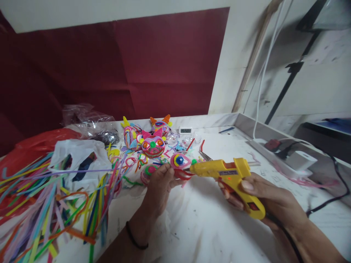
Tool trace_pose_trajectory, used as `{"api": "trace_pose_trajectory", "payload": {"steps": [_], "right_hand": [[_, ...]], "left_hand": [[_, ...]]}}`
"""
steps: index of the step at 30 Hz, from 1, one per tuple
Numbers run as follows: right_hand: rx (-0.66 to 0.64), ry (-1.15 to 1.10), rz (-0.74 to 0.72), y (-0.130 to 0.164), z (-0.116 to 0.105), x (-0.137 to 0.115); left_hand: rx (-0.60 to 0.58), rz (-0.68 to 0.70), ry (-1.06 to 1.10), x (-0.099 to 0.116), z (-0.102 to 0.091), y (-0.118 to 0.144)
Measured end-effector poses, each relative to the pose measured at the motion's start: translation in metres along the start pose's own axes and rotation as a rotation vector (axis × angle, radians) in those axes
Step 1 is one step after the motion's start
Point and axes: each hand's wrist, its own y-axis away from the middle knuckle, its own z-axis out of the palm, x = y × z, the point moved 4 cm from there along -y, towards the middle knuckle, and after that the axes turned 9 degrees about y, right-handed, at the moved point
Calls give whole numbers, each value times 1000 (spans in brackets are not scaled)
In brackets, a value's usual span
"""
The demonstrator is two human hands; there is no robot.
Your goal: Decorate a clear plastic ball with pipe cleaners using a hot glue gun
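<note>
My right hand [274,201] is wrapped round the grip of a yellow hot glue gun [219,168], whose nozzle points left. The thumb and fingers of my left hand [159,186] pinch a pipe-cleaner craft piece [180,160] with a blue, yellow and pink eye on it. Red pipe cleaner [183,174] shows just below the eye, by the nozzle. Whether the nozzle touches the piece I cannot tell. Behind my hands stand several colourful animal heads of coiled pipe cleaner, one with a green nose [153,145]. A pair of scissors [205,156] lies partly hidden behind the gun.
Loose pipe cleaners [49,208] spread over the left of the white table, around a white plastic bag [65,155]. A small digital display [186,130] stands at the back. On the right, a power strip [282,160] holds plugs, and a black cord [340,175] curves beside it.
</note>
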Motion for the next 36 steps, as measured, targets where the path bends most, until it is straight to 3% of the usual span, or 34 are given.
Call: {"api": "trace_pose_trajectory", "payload": {"steps": [16, 23, 36], "right_hand": [[-4, 20, -15, -1, 0, 0], [-75, 24, -65, -5, -3, 5], [-52, 38, -69, -4, -4, 4]], "left_hand": [[-24, -8, -1, -3, 3, 1], [-39, -12, -4, -5, 2, 1], [-32, -18, 20, -3, 2, 1]]}}
